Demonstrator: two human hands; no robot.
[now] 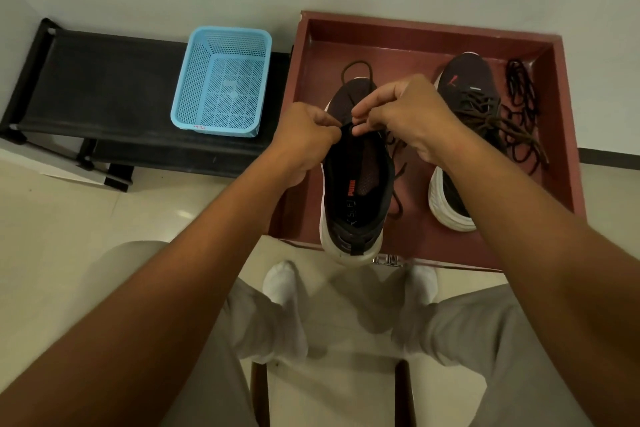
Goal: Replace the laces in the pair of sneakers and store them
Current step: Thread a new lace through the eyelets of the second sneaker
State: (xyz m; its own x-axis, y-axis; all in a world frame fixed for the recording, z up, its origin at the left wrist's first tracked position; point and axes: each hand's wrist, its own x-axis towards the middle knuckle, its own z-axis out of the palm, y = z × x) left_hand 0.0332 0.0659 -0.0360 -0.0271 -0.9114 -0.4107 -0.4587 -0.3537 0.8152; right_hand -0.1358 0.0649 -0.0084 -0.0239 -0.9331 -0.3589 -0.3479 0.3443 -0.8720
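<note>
Sneakers: 2, both dark w/ white soles, both in the red tray [561, 87].
Near sneaker [356, 184]: at the tray's front edge, left half; heel hangs over that edge toward the person. Long axis runs front to back, toe points to the tray's back wall. Opening faces up, orange print on the insole is visible.
Far sneaker [462, 135]: right half of the tray, well apart from the first one. Long axis also front to back, toe to the back wall, slightly turned left. It is laced, lace ends loose on top.
Laces: 1 loose bundle of dark laces [521, 104] lies along the tray's right wall, just beside the far sneaker. 1 more dark lace [356, 69] loops out past the toe of the near sneaker, and a strand hangs at its right side.
Left hand [304, 139]: fingers curled, it pinches the tongue area at the top of the near sneaker's opening.
Right hand [401, 111]: thumb & fingers pinch something thin at the same spot, just beside the left hand; probably the lace, cannot tell for sure.
Basket: 1 blue plastic basket [221, 83], on the right end of a black bench [97, 87], left of the tray.
Person: sits, 2 feet in white socks [284, 291] on the floor, below the tray's front edge.
</note>
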